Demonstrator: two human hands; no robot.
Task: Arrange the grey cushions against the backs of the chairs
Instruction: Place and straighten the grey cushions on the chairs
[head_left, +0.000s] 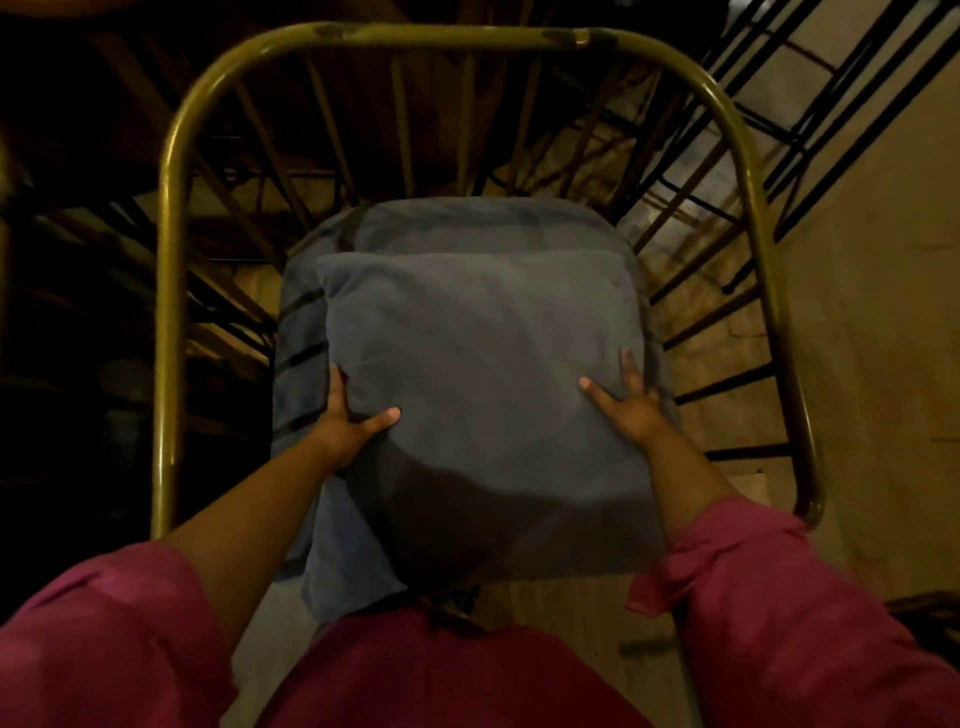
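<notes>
A square grey cushion (478, 364) fills the middle of the head view, held over a grey seat pad (452, 223) of a chair. My left hand (345, 415) grips the cushion's left edge, thumb on top and fingers behind. My right hand (631, 397) holds its right edge the same way. The chair has a curved brass-coloured tube frame (171, 260) with thin rods running down to the seat. The cushion's lower part is in shadow near my body.
A second dark metal chair frame (810, 104) stands at the upper right. Wooden floor (872, 312) shows on the right. The left side is dark. Pink sleeves cover both my forearms at the bottom.
</notes>
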